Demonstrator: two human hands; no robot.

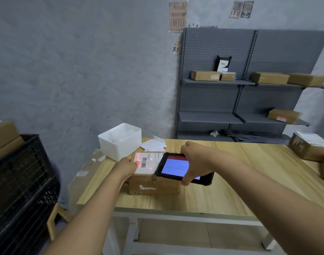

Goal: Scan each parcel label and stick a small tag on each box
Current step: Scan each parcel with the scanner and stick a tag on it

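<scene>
Wooden table (pixel 231 181), with the work set toward its near left part; at the far right, a grey shelf rack (pixel 231 100) carrying more parcels, and at the left edge a black crate (pixel 19 181); these I leave alone for this step. On the table stands the cardboard box (pixel 153 184), upright, its white label (pixel 148 161) facing up on the top face. I judge the step in hand to be the scan itself; no small tag is visible on this box, so I take tagging as not yet done.

My right hand (pixel 194 162) is curled round the black scanner (pixel 177 167), thumb on the near edge and fingers over the far edge, holding it over the right part of the box top with the screen lit blue and red. My left hand (pixel 128 166) grips the box at its left top edge, thumb lying on the label.

Red scan light falls on the label and on the left thumb; the barcode (pixel 144 162) sits just right of that thumb. To scan well I would keep the thumb off the barcode, hold the box steady, and aim the red line squarely across the bars; whether the read has registered I cannot tell from the screen.

Behind the box stands a white tub (pixel 120 140), with loose paper slips (pixel 155 144) just right of it; the tags may be there, though I cannot confirm it.
</scene>
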